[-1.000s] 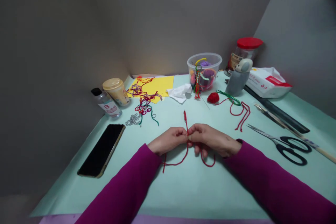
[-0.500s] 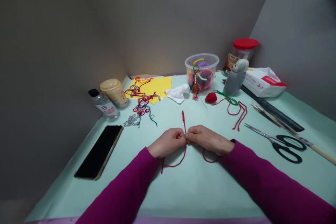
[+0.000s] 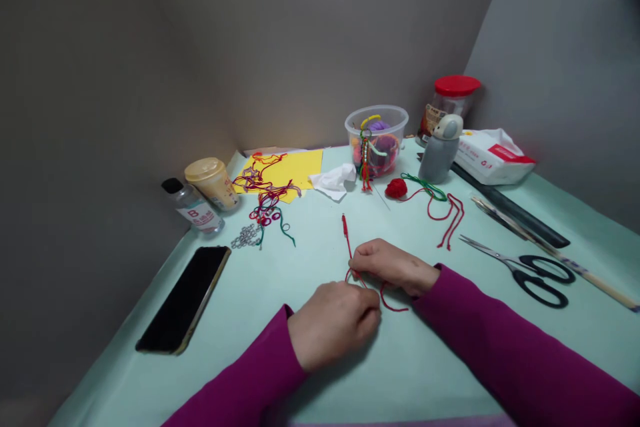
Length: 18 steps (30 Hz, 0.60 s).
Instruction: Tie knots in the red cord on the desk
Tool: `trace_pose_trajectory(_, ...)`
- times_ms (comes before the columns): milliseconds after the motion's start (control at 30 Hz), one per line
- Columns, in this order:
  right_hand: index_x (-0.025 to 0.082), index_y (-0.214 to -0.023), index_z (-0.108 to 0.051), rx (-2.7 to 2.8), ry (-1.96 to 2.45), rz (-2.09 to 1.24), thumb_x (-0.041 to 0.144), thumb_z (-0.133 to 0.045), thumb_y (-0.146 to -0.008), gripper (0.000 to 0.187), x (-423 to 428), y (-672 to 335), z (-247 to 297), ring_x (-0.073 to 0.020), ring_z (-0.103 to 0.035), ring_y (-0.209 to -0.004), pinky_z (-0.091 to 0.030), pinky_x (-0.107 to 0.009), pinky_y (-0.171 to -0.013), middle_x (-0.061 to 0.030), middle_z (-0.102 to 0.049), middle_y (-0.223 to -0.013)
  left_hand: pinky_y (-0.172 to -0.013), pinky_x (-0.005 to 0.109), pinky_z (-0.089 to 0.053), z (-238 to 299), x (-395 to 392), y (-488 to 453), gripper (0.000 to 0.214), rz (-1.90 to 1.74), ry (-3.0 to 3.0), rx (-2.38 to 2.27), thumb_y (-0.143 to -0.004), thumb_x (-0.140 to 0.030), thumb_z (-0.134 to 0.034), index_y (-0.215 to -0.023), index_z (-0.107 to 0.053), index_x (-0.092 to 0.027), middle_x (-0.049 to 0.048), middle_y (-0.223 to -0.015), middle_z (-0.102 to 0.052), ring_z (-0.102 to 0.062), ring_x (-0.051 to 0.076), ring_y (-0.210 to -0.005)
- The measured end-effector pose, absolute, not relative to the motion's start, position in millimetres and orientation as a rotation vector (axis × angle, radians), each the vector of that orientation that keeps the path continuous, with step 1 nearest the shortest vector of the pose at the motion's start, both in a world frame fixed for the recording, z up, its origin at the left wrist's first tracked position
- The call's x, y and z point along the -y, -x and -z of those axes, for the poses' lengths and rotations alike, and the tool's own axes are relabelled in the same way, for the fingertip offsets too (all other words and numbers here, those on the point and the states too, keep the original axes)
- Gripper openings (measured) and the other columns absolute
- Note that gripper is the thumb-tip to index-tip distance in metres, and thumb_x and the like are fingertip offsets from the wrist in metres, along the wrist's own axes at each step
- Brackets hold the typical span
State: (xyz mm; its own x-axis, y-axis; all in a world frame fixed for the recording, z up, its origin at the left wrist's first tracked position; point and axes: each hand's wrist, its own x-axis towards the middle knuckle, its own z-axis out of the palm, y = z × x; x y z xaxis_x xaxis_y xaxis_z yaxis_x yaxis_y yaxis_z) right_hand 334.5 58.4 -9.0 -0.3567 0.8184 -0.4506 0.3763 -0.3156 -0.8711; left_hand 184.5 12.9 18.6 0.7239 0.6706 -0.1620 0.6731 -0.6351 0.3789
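A thin red cord (image 3: 347, 240) lies on the pale green table cover (image 3: 310, 360) in front of me, one end running away toward the back. My right hand (image 3: 395, 265) rests on the table and pinches the cord where it starts to loop. My left hand (image 3: 334, 322) is nearer to me, fingers curled, with a strand of the same cord leading into them; a small red loop (image 3: 387, 300) shows between the two hands. Both arms wear magenta sleeves.
Black-handled scissors (image 3: 530, 270) lie at the right, with long rods (image 3: 540, 237) behind them. A black phone (image 3: 184, 299) lies at the left. Behind stand a bowl of cords (image 3: 376, 140), a red yarn ball (image 3: 395, 188), a red-lidded jar (image 3: 449, 103), a cup (image 3: 212, 181) and a bottle (image 3: 193, 205).
My left hand has drawn back toward me from beside the right hand, pulling a strand of the red cord with it. The right hand stays in place. The view has shifted slightly.
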Motion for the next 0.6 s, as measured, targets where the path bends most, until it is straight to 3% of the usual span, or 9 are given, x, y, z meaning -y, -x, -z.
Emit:
trace_pose_trajectory(167,0.019,-0.059,-0.048,1.589,1.527,-1.735,0.021,-0.055,-0.066,0.010,-58.8,-335.1,5.7,-0.0050,-0.020,-0.036,-0.011,-0.023,-0.034,0.0094,-0.030,-0.043,-0.062,0.020,-0.038,-26.3,-9.1,-184.2,0.020,0.062,-2.326,-0.700,-0.084,-0.021,-0.045,-0.084,-0.066,-0.019,-0.0002,-0.073,-0.064,-0.053,0.010,-0.064)
trace_pose_trajectory(300,0.019,-0.059,-0.047,1.588,1.507,-1.759,0.021,-0.054,-0.067,0.011,-59.2,-336.5,6.2,-0.0051,-0.020,-0.036,-0.011,-0.022,-0.033,0.0095,-0.029,-0.043,-0.054,0.017,-0.036,-40.5,-8.9,-181.7,0.021,0.183,-1.966,-0.495,-0.082,-0.034,-0.055,-0.088,-0.068,-0.019,-0.0038,-0.060,-0.055,-0.045,0.006,-0.053)
trace_pose_trajectory(433,0.020,-0.061,-0.045,1.585,1.467,-1.799,0.022,-0.053,-0.068,0.011,-59.2,-338.5,8.0,-0.0050,-0.020,-0.036,-0.011,-0.021,-0.033,0.0098,-0.030,-0.043,-0.048,0.017,-0.033,-35.5,-26.3,-175.8,0.028,-0.060,-1.752,-0.800,-0.084,-0.035,-0.047,-0.073,-0.063,-0.014,-0.0033,-0.056,-0.048,-0.041,0.006,-0.050)
trace_pose_trajectory(533,0.020,-0.064,-0.047,1.598,1.445,-1.810,0.023,-0.051,-0.070,0.008,-59.1,-340.2,9.4,-0.0050,-0.020,-0.036,-0.011,-0.020,-0.033,0.0097,-0.030,-0.045,-0.049,0.018,-0.035,-17.8,-46.5,-171.2,0.029,-0.521,-1.709,-1.229,-0.085,-0.036,-0.041,-0.069,-0.054,-0.015,-0.0022,-0.059,-0.051,-0.044,0.007,-0.053)
trace_pose_trajectory(600,0.020,-0.066,-0.048,1.606,1.432,-1.803,0.023,-0.051,-0.070,0.006,-59.4,-341.5,10.9,-0.0052,-0.020,-0.037,-0.011,-0.020,-0.032,0.0096,-0.030,-0.046,-0.052,0.020,-0.040,-6.4,-55.3,-170.4,0.025,-0.605,-1.599,-1.291,-0.084,-0.036,-0.041,-0.073,-0.051,-0.016,0.0007,-0.068,-0.058,-0.051,0.009,-0.058)
